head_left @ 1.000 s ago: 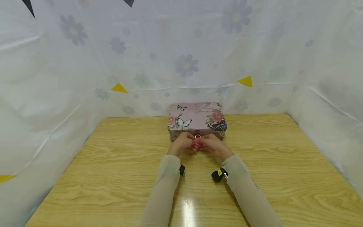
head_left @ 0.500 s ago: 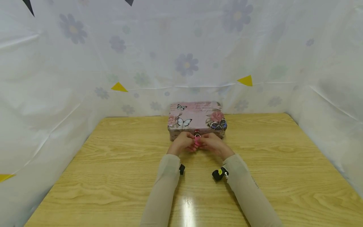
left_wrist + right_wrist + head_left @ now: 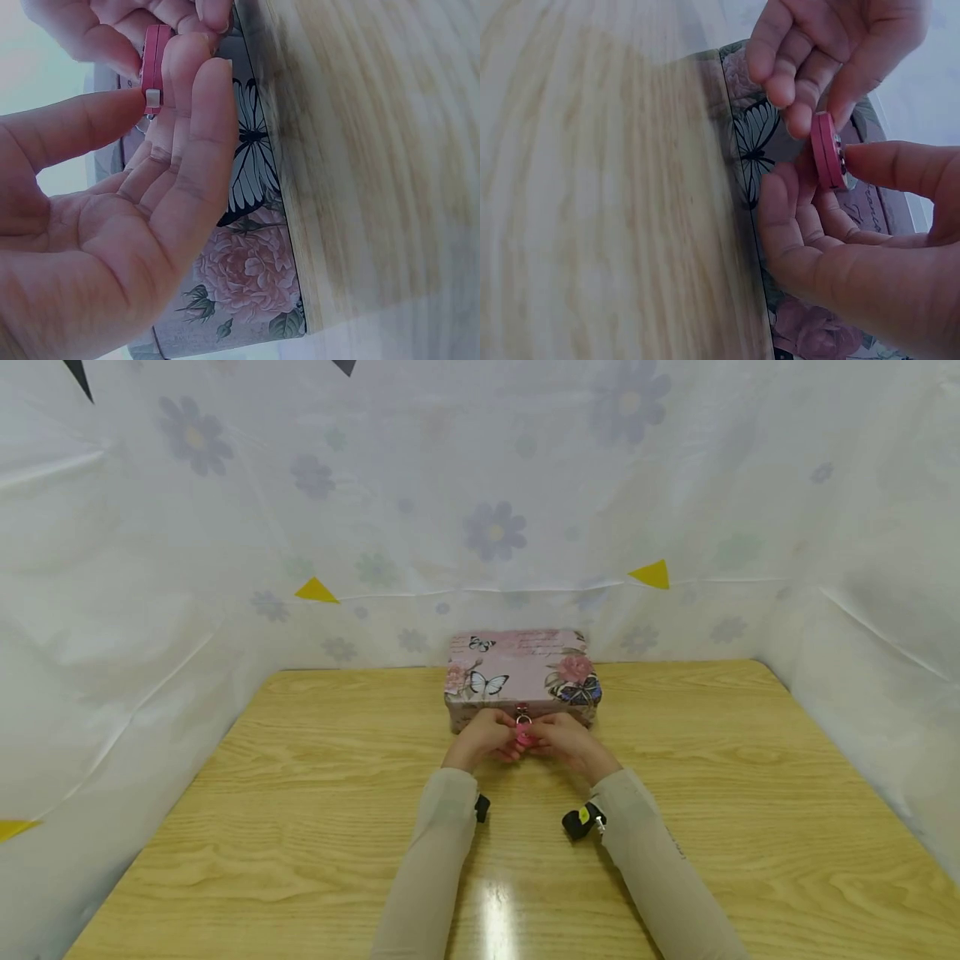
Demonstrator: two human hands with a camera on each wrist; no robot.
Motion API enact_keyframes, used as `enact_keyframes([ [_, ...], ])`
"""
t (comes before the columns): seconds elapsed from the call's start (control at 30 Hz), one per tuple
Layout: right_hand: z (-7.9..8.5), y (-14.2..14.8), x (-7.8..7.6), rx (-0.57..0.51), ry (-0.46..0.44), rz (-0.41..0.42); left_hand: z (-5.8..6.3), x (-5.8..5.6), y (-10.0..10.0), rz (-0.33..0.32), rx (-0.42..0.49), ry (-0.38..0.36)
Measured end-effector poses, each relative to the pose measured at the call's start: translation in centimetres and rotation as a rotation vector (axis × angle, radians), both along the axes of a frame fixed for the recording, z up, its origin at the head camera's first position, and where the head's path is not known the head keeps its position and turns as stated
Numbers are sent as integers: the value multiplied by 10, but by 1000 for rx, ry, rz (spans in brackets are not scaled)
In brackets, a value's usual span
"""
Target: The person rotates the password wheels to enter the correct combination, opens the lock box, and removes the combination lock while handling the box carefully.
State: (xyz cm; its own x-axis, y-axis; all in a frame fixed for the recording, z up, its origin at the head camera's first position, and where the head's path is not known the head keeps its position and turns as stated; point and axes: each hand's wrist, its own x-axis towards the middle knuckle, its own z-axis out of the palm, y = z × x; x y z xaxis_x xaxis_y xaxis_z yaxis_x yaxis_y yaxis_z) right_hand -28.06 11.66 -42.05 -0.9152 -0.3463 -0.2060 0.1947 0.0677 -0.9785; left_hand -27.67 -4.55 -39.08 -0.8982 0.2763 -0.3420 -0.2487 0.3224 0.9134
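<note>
A pink padlock (image 3: 524, 734) hangs by its metal shackle from the clasp (image 3: 522, 707) on the front of a pink tin box (image 3: 517, 670) with a closed lid, printed with butterflies and roses. My left hand (image 3: 480, 737) pinches the padlock from the left, its thumb at the end of the body and its fingers behind. From the other side my right hand (image 3: 568, 743) grips the same padlock (image 3: 825, 152), thumb tip against the face with small dark parts and fingers curled behind it. In the left wrist view the padlock (image 3: 154, 64) shows edge-on between both hands.
The box stands at the far side of a wooden table (image 3: 315, 827), close to a white flowered curtain (image 3: 405, 527) that also lines both sides. Black wrist cameras (image 3: 581, 821) sit under the sleeves.
Both hands stay at the padlock in front of the box. The padlock and fingers shift only very slightly; the box has not moved.
</note>
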Motion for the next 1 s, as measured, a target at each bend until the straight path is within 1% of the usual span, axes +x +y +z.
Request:
enact_keyframes([
  [0.1, 0, 3, -1, 8, 3, -8, 0, 0, 1, 2, -2, -2],
  [0.27, 0, 5, -2, 14, -2, 9, 0, 0, 2, 1, -20, -12],
  [0.6, 2, 6, 0, 3, -21, 10, -3, -2, 1, -61, -39, -24],
  [0.77, 1, 6, -1, 0, -12, 25, -4, -3, 1, -55, -26, -48],
  [1.0, 1, 5, -2, 12, -62, 26, -4, -4, 2, -36, -21, -53],
])
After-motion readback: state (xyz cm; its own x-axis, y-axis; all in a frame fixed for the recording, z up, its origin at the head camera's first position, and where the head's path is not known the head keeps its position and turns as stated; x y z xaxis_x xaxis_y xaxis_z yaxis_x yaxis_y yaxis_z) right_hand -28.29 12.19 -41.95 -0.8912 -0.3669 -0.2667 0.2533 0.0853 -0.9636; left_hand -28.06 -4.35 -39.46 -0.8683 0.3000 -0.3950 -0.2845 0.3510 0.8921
